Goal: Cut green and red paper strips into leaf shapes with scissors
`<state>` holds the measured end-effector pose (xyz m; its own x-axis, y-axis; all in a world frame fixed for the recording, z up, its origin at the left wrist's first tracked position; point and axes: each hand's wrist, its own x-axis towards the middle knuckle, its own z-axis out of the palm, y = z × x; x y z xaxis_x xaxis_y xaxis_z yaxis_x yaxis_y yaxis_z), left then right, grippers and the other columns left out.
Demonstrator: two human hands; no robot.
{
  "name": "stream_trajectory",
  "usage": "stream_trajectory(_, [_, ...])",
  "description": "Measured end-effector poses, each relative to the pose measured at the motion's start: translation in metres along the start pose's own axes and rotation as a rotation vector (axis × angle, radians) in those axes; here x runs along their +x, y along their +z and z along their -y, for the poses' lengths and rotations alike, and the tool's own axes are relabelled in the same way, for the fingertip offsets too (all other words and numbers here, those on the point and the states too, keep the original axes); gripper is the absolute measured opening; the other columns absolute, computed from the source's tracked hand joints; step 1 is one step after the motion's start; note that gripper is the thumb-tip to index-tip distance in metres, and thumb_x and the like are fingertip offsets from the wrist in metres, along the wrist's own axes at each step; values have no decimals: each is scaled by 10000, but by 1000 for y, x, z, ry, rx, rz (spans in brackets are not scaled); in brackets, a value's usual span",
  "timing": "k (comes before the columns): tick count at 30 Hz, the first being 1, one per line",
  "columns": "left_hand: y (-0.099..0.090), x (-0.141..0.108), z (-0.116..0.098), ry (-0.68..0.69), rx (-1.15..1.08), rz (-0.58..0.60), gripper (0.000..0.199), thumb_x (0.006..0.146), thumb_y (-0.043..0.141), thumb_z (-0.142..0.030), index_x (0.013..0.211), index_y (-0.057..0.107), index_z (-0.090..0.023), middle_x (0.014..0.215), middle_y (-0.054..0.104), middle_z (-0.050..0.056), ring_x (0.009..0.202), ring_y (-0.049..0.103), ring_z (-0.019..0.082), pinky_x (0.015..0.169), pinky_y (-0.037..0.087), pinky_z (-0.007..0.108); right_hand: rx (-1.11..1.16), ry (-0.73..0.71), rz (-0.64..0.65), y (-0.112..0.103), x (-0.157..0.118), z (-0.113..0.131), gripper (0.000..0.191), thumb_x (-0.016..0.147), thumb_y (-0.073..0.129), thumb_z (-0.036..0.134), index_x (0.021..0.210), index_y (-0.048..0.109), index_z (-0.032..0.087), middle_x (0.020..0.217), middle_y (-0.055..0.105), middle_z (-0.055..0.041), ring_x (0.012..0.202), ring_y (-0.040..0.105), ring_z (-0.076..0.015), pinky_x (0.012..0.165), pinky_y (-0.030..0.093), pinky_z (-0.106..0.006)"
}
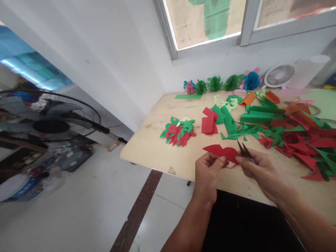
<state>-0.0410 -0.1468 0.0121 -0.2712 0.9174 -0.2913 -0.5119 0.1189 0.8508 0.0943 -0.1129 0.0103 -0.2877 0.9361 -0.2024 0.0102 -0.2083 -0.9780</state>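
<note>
Head view, nearest first: the left hand (208,173) pinches a piece of red paper (230,154) firmly between thumb and fingers, just over the near edge of the worktop (147,143). The right hand (258,166) has its grip closed around scissors (245,151), their blades pointing up and slightly parted, while its thumb touches the right end of the same paper. That piece has a curved, pointed outline, so it looks partly cut and unfinished. Toward the left edge lies a finished-looking pile of red shapes (181,134) and green shapes (168,129). Past the hands, squarish red sheets (208,125) appear uncut, so more work seems to be left; how much, I cannot tell. Green pieces (228,120) lie just beside them, and a broad heap of offcuts (301,140) spreads toward the right, suggesting plenty of cutting is done. Farther on, a green strip (187,97) lies by the far-left corner, and pale-green curls (227,103) sit nearer the far edge's middle. Along that far edge stand folded paper balls (215,84), apparently complete, and a small white fan (279,75) with no readable brand. Beyond, the window covering (191,21) carries faint print, too blurred to read.
</note>
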Motion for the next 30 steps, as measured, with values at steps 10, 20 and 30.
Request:
stream_trajectory(10, [8,-1,-4,14,-103,32,164,658,723,-229,771,719,-110,719,696,63,617,603,123,680,493,282,-46,-83,-6,1,8,15,223,746,675,406,764,603,196,564,393,55,474,288,-83,424,203,-234])
stream_trajectory(20, [18,1,-3,161,-141,-135,159,664,709,-255,742,703,-117,710,699,68,675,657,171,730,519,318,137,70,25,13,-17,-9,388,864,480,540,811,569,166,524,336,53,477,243,-94,433,177,-241])
stream_trajectory(30, [22,-5,-4,179,-73,-51,171,711,673,-240,598,620,-124,556,593,5,544,543,104,646,494,268,131,75,23,24,-16,-8,442,829,490,598,725,553,173,513,352,49,469,263,-86,420,199,-222])
